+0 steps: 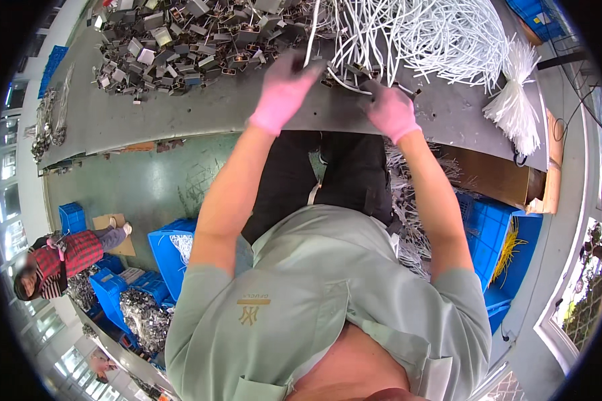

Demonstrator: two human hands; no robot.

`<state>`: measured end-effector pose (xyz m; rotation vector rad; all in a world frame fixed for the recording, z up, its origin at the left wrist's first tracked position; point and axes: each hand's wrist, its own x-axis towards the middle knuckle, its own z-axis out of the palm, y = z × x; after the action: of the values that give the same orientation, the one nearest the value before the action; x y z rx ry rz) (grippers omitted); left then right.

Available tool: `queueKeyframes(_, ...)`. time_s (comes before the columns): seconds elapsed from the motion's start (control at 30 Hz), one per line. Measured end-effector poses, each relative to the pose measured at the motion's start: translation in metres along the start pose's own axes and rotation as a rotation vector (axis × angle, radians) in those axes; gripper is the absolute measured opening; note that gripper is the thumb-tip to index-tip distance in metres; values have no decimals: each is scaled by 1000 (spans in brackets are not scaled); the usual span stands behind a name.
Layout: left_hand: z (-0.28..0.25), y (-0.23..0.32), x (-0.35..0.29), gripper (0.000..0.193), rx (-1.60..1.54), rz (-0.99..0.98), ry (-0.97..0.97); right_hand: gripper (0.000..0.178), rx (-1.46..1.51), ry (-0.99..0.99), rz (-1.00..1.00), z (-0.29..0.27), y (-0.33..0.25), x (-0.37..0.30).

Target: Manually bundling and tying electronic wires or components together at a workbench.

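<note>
My left hand (284, 93), in a pink glove with dark fingertips, is over the table beside the heap of small dark metal parts (180, 47). Its fingers are smeared by motion. A white cable (312, 33) runs down to its fingertips, but whether they grip it is unclear. My right hand (390, 110), gloved alike, has its fingers curled down on a white cable (346, 85) at the near edge of a large pile of white cables (448, 40). A small dark piece (417, 92) shows just right of its fingers.
The grey metal table (201, 110) ends just before my body. A bundle of white strands (515, 100) hangs over its right side. Blue crates (488, 227) stand below right; another blue crate (170, 250) stands left. A person (67, 260) in red checks is farther left.
</note>
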<state>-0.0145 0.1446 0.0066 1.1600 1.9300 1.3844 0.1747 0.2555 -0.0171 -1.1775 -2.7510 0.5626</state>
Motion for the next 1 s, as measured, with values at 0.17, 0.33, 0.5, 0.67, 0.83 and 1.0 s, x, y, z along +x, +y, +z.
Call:
queueKeyframes(0.17,33,6,23,59,657,346,80,14,-181,-69,-21,9,24,18)
queueKeyframes(0.33,54,2,2,37,865,559,-152,15,-74,132,-283,-9,23,5)
queueKeyframes(0.5,56,-17,-5,26,616,406,-180,19,271,386,-326,-34,-9,-8)
queueKeyframes(0.67,54,2,-20,41,-621,-95,-120,23,616,74,-171,-11,-19,-14)
queueKeyframes(0.83,53,5,-22,49,-453,-8,-180,18,792,76,-215,15,-17,-10)
queueKeyframes(1.0,49,-36,0,58,236,167,180,25,1256,101,108,-5,-4,-15)
